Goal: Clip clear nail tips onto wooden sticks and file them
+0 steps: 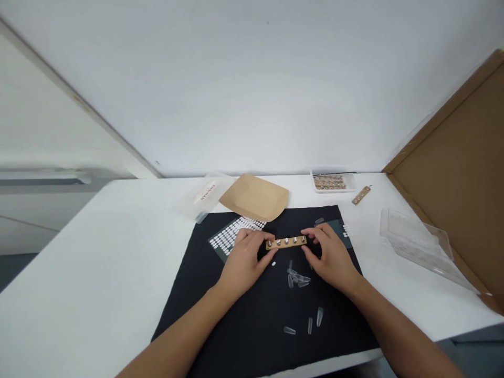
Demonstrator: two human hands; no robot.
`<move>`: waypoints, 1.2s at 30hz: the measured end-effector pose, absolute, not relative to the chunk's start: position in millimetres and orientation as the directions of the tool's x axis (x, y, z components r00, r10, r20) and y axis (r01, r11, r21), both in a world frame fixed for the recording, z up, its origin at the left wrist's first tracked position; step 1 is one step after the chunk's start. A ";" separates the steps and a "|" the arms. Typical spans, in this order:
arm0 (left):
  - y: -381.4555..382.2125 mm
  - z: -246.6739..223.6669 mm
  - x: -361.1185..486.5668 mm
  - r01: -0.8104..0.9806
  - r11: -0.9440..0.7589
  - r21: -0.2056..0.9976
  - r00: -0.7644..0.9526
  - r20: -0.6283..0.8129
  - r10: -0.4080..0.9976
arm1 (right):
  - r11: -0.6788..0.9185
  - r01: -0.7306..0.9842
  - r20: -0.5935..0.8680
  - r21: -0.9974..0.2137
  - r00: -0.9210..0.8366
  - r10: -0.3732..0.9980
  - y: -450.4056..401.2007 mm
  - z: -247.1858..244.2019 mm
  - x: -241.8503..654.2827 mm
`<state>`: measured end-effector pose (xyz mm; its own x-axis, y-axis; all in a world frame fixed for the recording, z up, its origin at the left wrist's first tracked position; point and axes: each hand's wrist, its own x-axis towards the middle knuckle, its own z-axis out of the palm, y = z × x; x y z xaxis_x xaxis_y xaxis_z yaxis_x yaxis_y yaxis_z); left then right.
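A narrow wood-coloured nail tip stand point(286, 242) with a row of metal posts lies across the black cloth, with white adhesive tabs visible on some posts. My left hand point(249, 257) pinches its left end between thumb and index finger. At the right end, the thumb and fingers of my right hand point(331, 256) curve around its edges. Below the stand, clear false nail tips point(298, 278) lie in a loose pile, and several more are scattered nearer to me. One loose white tab point(273, 263) rests near my left thumb. A sheet of white adhesive tabs point(228, 239) lies partly behind my left hand.
A brown paper piece point(255, 197) and a translucent pouch point(205, 197) lie behind the black cloth point(236, 325). A clear box point(333, 182) holds similar stands; another stand point(361, 195) lies beside it. Clear plastic cases point(417, 236) lean by a cardboard box point(457, 173) at right.
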<state>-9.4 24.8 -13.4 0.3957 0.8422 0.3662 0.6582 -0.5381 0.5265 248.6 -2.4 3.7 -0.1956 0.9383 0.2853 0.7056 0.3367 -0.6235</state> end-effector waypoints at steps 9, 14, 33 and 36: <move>24.9 -11.9 -7.9 0.650 -0.557 0.517 0.403 0.387 0.829 | 0.447 0.796 0.400 -0.408 -0.284 0.871 7.5 3.2 243.1; 24.7 -10.7 -7.2 0.654 -0.569 0.498 0.419 0.388 0.821 | 0.439 0.803 0.395 -0.403 -0.281 0.875 12.1 1.2 241.2; 23.7 -9.0 -5.7 0.671 -0.560 0.487 0.436 0.352 0.828 | 0.463 0.788 0.483 -0.406 -0.245 0.841 10.5 1.7 235.7; 23.2 -8.3 -6.1 0.673 -0.566 0.475 0.440 0.358 0.824 | 0.511 0.745 0.559 -0.428 -0.226 0.798 9.4 3.1 236.7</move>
